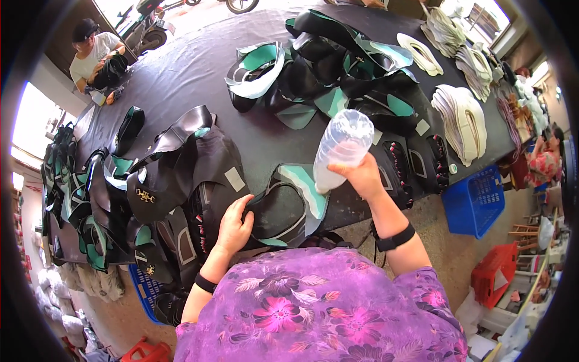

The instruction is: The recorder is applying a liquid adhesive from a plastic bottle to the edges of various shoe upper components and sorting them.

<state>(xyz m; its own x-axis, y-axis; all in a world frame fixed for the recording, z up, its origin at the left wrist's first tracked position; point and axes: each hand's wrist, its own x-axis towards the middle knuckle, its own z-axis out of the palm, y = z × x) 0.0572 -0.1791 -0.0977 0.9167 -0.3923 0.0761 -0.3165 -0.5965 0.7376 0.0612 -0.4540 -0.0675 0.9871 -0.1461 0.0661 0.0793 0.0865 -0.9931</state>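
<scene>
I hold a clear, glossy plastic bottle [341, 143]; under its tip the teal lining [294, 178] looks matt; left beyond it, the table cover [187, 67] has a wrinkled sheen.

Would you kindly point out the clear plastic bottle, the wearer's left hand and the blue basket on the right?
Clear plastic bottle [336, 148]: head view, middle of its body.
Left hand [233, 227]: head view, back of the hand.
Blue basket on the right [473, 205]: head view, its side wall.

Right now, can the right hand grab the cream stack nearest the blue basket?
Probably not: the right hand is wrapped around the clear bottle, and black pieces lie between it and the cream stack.
</scene>
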